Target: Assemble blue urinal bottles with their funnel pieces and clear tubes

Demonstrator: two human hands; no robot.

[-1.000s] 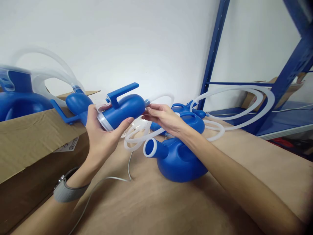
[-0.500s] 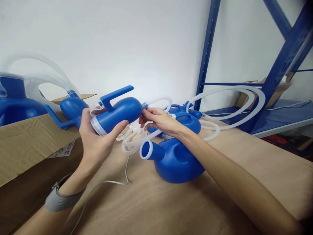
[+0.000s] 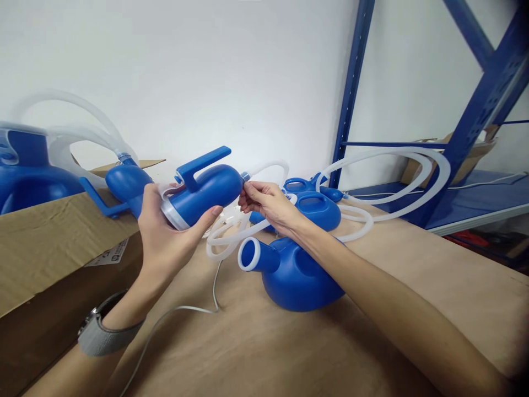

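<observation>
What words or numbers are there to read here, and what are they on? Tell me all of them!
White label on the cardboard box: dark printed marks, but too small and blurred to read.
Held blue bottle: no writing that I can see.
Blue jug with the open spout: no writing that I can see.
So there are no words or numbers I can read for sure.
</observation>
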